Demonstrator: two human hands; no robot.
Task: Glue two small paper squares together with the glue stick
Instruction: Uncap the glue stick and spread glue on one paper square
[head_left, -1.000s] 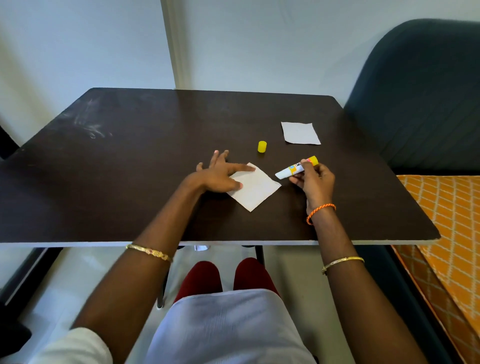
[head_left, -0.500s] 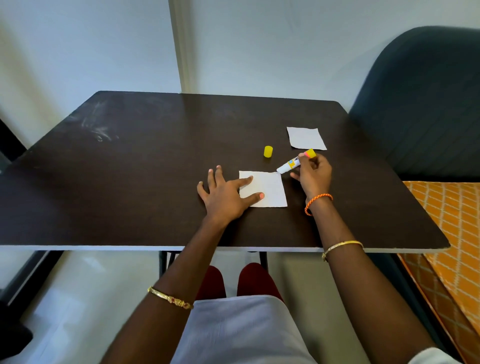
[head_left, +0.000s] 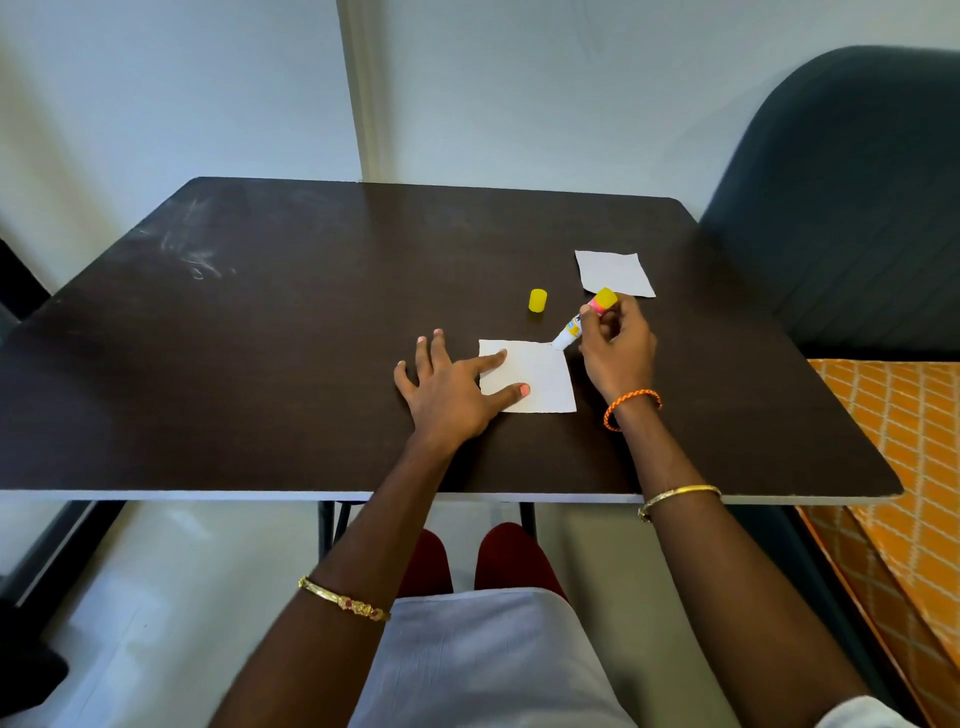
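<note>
Your left hand (head_left: 447, 395) lies flat and spread on the table (head_left: 260, 364), gripping nothing; its index finger and thumb press the left edge of the near paper square (head_left: 540, 379). Your right hand (head_left: 615, 348) is closed around the glue stick (head_left: 584, 319), which is tilted with its white tip at the far right corner of that square and its yellow end pointing up and away. The yellow cap (head_left: 537, 301) stands just beyond, apart from the paper. The second paper square (head_left: 613, 273) lies farther off to the right, untouched.

Treat the paper as light, thin and limp: it is likely to slide or wrinkle under the drag of the glue. Keep it pinned at the edge, and stroke away from the pinning fingers. Hold the rigid glue stick by its barrel. Lift the second square by one corner.
</note>
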